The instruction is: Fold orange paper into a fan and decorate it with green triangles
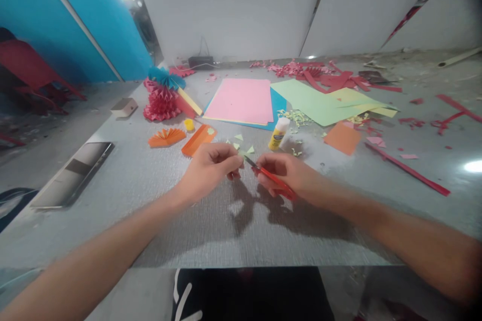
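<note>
Red-handled scissors (pixel 276 181) are in my right hand (pixel 288 173), its fingers wrapped round the handles and the blades pointing left. My left hand (pixel 215 166) is closed in a pinch, with a small light green paper piece (pixel 242 154) at its fingertips by the scissor tips. Small green scraps (pixel 250 150) lie just behind. Beyond my left hand sits a folded orange paper strip (pixel 198 140), and a glue stick (pixel 278 134) stands uncapped behind my right hand. Its yellow cap (pixel 189 124) is further left.
Pink sheets (pixel 241 100) and green sheets (pixel 309 100) lie behind. Pleated paper shapes (pixel 161 103) and a phone (pixel 73 175) are at left. An orange square (pixel 342 138), a red strip (pixel 410 170) and red scraps (pixel 335 77) are at right.
</note>
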Available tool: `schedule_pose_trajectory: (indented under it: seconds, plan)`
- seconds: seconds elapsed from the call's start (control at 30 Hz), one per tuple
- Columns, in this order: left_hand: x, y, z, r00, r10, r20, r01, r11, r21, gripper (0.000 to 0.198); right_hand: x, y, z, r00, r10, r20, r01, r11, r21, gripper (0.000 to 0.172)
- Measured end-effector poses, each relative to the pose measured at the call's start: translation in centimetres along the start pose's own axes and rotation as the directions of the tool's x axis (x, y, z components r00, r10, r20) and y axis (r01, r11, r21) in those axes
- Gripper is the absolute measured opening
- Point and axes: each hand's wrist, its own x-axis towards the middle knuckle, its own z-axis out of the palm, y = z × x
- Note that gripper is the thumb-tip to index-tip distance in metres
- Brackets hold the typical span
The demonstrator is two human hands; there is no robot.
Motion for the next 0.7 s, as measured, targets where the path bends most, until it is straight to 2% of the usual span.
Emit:
schedule_pose_trajectory:
  seconds: [0.23, 0.7]
  plan:
    - [0.12, -0.03, -0.31, 0.999, -0.002, 0.045, 0.003, 1.000, -0.022, 0.020, 0.08, 0.08, -0.42, 0.998, 0.001, 0.059, 0.000, 1.000, -0.011, 0.041]
    - [0.14, -0.16, -0.11, 0.996, -0.011, 0.090, 0.016, 0.998, -0.054, 0.022, 0.12, 0.15, -0.19, 1.000, -0.003, 0.013, 0.002, 0.999, 0.035, 0.039]
